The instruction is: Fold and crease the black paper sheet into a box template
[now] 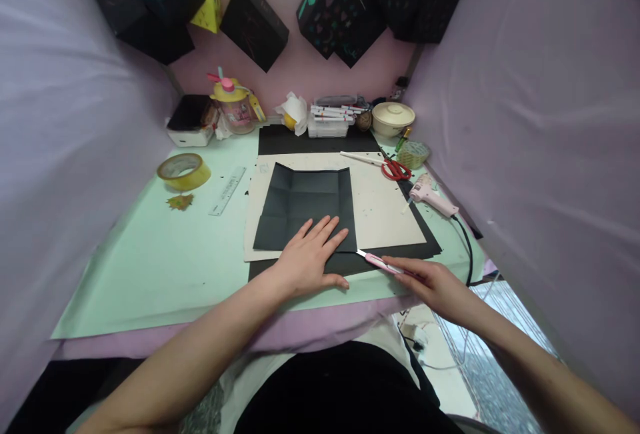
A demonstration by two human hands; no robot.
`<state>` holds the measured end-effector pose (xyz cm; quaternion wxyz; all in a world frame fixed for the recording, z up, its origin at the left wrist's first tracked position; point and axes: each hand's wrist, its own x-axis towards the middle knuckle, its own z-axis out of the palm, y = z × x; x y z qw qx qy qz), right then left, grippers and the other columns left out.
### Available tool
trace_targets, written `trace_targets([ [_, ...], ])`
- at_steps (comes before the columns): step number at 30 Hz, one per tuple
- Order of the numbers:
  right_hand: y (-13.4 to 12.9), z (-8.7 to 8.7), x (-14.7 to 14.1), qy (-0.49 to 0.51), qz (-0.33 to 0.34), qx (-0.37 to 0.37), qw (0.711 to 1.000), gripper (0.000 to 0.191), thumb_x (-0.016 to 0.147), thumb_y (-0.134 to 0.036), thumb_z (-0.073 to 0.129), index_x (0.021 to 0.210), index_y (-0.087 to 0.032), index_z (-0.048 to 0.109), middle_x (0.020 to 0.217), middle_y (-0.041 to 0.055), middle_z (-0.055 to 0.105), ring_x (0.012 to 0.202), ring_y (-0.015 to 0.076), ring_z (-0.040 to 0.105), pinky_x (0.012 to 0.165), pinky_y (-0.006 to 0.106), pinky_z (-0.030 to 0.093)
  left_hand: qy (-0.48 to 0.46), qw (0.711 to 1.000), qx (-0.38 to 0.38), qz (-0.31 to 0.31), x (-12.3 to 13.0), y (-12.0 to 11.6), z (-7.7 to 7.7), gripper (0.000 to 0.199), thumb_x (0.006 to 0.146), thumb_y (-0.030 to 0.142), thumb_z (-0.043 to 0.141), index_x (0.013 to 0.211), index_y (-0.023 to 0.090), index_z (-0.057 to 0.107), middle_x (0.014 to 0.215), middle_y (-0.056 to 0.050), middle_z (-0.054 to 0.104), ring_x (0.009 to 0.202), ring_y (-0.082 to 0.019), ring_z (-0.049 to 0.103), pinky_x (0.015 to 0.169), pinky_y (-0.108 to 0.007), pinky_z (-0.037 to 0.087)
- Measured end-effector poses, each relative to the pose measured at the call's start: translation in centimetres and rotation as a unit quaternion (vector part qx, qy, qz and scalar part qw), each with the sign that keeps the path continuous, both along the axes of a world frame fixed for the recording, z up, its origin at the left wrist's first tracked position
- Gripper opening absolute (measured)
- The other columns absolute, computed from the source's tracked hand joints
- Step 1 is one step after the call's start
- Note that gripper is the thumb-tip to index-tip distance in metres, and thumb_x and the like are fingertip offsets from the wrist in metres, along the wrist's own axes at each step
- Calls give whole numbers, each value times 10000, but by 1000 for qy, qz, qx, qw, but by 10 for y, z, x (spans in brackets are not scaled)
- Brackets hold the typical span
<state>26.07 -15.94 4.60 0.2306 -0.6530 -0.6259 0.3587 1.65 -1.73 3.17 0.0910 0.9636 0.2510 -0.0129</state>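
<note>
A creased sheet of black paper (313, 197) lies on a cream board (385, 214), its fold lines forming a grid. My left hand (313, 254) presses flat on the paper's lower part, fingers spread. In my right hand (425, 281) is a pink craft knife (383, 263), gripped between thumb and fingers. The knife's blade is out, and its tip meets the paper's lower right corner. Under the board, a larger black sheet (280, 141) shows at the top, the right and the bottom.
On the mint table cover (150, 274) are yellow tape (200, 173), a ruler (227, 191) and a dry leaf (180, 202). Red scissors (396, 169) and a corded pink glue gun (434, 197) lie right. Pens (333, 114), a jug (237, 114) and a lidded bowl (393, 119) stand behind; black boxes (255, 24) hang above.
</note>
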Motion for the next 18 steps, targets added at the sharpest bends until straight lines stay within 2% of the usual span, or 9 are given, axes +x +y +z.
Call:
trace_targets([
  [10,2,-8,-5,-12,-3,17,1000,373,927,-377,479,1261,-272,609,1271,37,638,1164,231,607,985,390,497,8,1000,-16,7,3,-2,3,1046,720,839,424,1520,207,188,1599,-93,74,1473,-286,70,1180,-475,61],
  [18,6,-9,-17,-22,-44,57,997,367,913,-320,489,1258,-285,610,1244,21,654,1136,224,626,971,378,515,10,998,-29,57,17,-6,3,1053,733,835,406,1523,177,178,1598,-103,73,1474,-293,45,1182,-501,71],
])
